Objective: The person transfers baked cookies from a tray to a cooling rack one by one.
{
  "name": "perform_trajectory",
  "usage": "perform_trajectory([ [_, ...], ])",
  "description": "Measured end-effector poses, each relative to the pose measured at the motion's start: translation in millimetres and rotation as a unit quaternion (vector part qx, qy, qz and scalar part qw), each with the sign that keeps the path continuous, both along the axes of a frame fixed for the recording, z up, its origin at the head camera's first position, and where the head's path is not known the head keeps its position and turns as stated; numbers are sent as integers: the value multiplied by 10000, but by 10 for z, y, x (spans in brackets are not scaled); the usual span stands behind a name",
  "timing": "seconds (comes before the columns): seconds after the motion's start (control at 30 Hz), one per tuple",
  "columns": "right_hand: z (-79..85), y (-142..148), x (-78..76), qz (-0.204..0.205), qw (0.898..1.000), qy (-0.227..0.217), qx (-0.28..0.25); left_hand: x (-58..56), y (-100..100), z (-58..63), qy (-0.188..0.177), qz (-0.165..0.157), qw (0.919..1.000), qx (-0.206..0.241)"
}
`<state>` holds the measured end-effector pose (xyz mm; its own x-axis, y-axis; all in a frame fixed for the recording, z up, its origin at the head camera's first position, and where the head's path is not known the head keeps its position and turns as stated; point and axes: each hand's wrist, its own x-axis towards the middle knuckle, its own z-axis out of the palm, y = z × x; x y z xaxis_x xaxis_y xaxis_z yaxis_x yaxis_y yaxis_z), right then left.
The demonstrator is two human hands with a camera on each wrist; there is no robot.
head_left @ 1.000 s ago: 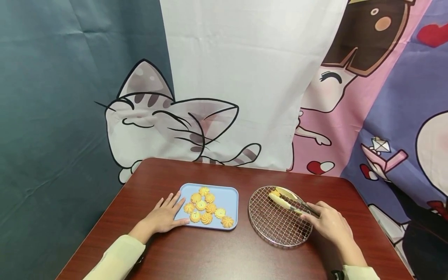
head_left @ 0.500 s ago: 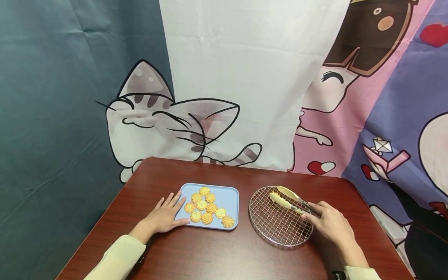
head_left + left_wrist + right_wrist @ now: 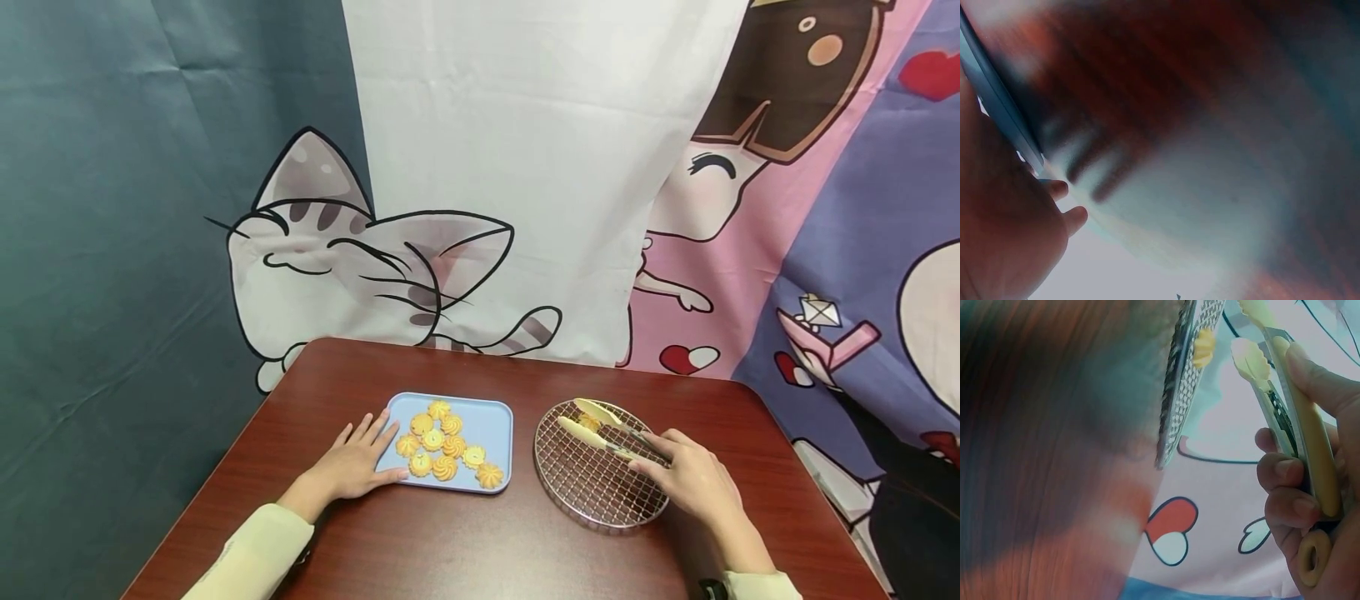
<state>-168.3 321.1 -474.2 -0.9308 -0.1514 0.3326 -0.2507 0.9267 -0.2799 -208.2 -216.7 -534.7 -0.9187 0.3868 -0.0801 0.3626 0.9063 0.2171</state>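
My right hand (image 3: 697, 477) grips a pair of tongs (image 3: 1313, 444) with cream-coloured tips and metal arms. The tips stand apart with nothing between them, raised over the round wire rack (image 3: 600, 496). One yellow piped cookie (image 3: 1204, 348) lies on the rack's mesh near its far side, partly behind the tongs in the head view. My left hand (image 3: 347, 465) rests at the left side of a light blue tray (image 3: 493, 425), fingers spread and thumb over the near left corner. Several swirled butter cookies (image 3: 453, 447) lie on the tray.
Tray and rack stand side by side on a reddish-brown wooden table (image 3: 480, 550), with a narrow gap between them. Behind the table's far edge hangs a cartoon-printed curtain (image 3: 562, 167).
The tongs' tips, earlier together at the cookie, have spread apart and let it go. My right hand then moved slightly left with the tongs lifted. My left hand has stayed put.
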Motion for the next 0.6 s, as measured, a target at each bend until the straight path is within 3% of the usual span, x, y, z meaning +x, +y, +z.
perform_trajectory([
  [0.6, -28, -322, -4, 321, 9995, -26, -7, 19, 3, -2, 34, -22, 10000, 32],
])
